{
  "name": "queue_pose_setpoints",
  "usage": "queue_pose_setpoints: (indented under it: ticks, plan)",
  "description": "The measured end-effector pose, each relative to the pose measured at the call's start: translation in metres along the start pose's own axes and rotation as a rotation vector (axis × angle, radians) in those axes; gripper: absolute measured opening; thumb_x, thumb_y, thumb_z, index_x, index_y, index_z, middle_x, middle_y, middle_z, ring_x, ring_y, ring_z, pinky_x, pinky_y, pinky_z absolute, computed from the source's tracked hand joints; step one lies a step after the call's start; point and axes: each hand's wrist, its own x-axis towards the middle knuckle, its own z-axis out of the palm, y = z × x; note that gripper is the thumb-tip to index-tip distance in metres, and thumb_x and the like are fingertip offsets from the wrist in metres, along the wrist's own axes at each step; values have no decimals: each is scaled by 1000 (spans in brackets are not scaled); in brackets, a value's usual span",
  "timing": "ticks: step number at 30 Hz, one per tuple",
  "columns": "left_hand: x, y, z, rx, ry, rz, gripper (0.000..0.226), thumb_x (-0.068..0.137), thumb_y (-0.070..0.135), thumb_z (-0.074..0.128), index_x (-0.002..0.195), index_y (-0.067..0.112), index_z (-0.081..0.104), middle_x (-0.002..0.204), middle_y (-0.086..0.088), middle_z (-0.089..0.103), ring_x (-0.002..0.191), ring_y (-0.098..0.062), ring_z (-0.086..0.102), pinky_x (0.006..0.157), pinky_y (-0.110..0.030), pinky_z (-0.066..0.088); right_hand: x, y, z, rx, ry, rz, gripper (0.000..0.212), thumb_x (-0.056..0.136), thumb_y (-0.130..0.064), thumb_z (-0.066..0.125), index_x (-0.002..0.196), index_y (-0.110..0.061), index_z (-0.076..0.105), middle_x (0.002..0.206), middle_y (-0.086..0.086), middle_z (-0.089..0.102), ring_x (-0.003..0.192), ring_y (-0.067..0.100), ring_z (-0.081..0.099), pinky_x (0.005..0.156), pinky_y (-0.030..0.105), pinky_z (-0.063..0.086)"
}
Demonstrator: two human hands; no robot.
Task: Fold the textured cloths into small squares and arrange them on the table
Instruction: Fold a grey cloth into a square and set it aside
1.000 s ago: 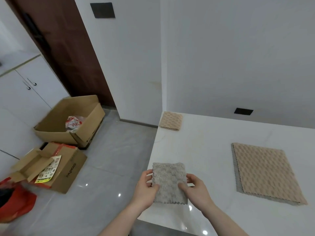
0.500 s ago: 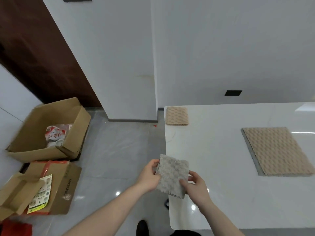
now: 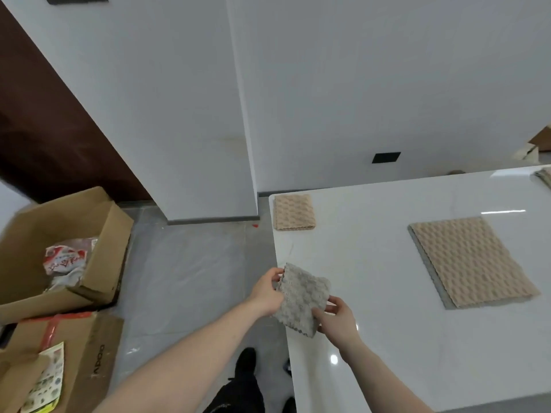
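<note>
A small folded grey textured cloth [image 3: 302, 298] hangs tilted over the near left edge of the white table [image 3: 372, 263]. My left hand [image 3: 266, 290] pinches its upper left edge. My right hand [image 3: 337, 321] grips its lower right side. A small folded beige cloth [image 3: 293, 212] lies at the table's far left corner. A larger beige cloth [image 3: 471, 260] lies flat further right, on top of a grey one whose edge shows along its left and front sides.
More cloth [image 3: 544, 177] shows at the table's far right edge. On the grey tiled floor to the left stand an open cardboard box [image 3: 62, 248] with packaging inside and a second box [image 3: 68, 353]. White walls stand behind the table. My shoe [image 3: 246, 360] is below.
The view has swung, so the table now sits further right. The grey cloth has lifted off the tabletop and tilted, with both hands still holding it.
</note>
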Motion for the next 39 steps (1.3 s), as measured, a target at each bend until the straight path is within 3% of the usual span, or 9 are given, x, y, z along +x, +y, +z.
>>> queue_pose_setpoints:
  ticks: [4, 11, 15, 18, 20, 23, 25, 35, 39]
  plan:
    - [50, 9, -13, 32, -58, -31, 52, 91, 17, 72, 137, 26, 51, 136, 1, 54, 106, -19, 57, 93, -28, 50, 33, -17, 15, 32, 41, 46, 40, 86, -17, 73, 124, -18, 59, 108, 4, 70, 94, 22, 73, 85, 47, 63]
    - [128, 19, -27, 116, -226, -29, 56, 95, 24, 70, 146, 24, 45, 137, 5, 51, 114, -14, 53, 83, -16, 45, 84, -34, 38, 40, 111, 170, 44, 84, -12, 72, 125, -16, 58, 105, 0, 72, 87, 21, 74, 82, 42, 64]
    - [147, 14, -33, 150, -295, -24, 68, 88, 24, 76, 148, 25, 44, 141, 9, 54, 123, -9, 53, 100, -19, 42, 100, -41, 47, -12, 130, 200, 49, 83, -18, 73, 130, -20, 57, 110, -7, 70, 94, 17, 71, 81, 38, 62]
    - [149, 4, -34, 206, -288, -13, 80, 80, 47, 76, 151, 31, 42, 143, 13, 52, 127, -8, 53, 110, -26, 42, 99, -40, 45, -114, 133, 182, 57, 87, -22, 69, 141, -22, 49, 125, -9, 62, 101, 18, 68, 73, 29, 55]
    - [145, -3, -32, 268, -256, 2, 74, 83, 45, 71, 151, 33, 43, 146, 13, 48, 134, -10, 49, 112, -26, 39, 96, -37, 39, -170, 130, 178, 63, 89, -24, 68, 147, -22, 43, 131, -8, 56, 104, 19, 67, 78, 30, 55]
    - [122, 0, -29, 354, -192, 95, 64, 92, 11, 55, 152, 26, 41, 152, 10, 39, 143, -18, 34, 109, -19, 23, 86, -36, 26, -204, 127, 167, 63, 90, -23, 67, 148, -22, 43, 136, -6, 54, 98, 19, 70, 84, 35, 57]
    - [105, -2, -28, 424, -181, 162, 64, 91, 2, 49, 151, 22, 42, 156, 8, 34, 144, -19, 27, 108, -16, 17, 76, -36, 17, -207, 129, 145, 59, 91, -21, 65, 146, -23, 45, 138, -6, 54, 94, 14, 71, 84, 33, 56]
    - [13, 4, 11, 451, -107, 273, 49, 92, 9, 55, 137, 27, 54, 145, 17, 37, 141, -10, 30, 109, -16, 20, 9, -23, -47, -174, 70, -89, 45, 91, -21, 66, 134, -29, 55, 131, -17, 57, 84, -7, 68, 59, 11, 49]
    - [-38, 19, 68, 342, 13, 268, 46, 92, 11, 59, 134, 29, 57, 151, 11, 38, 143, -13, 30, 115, -22, 22, -28, -1, -100, -207, -1, -197, 43, 90, -24, 67, 129, -36, 57, 128, -25, 57, 104, -4, 63, 71, 18, 52]
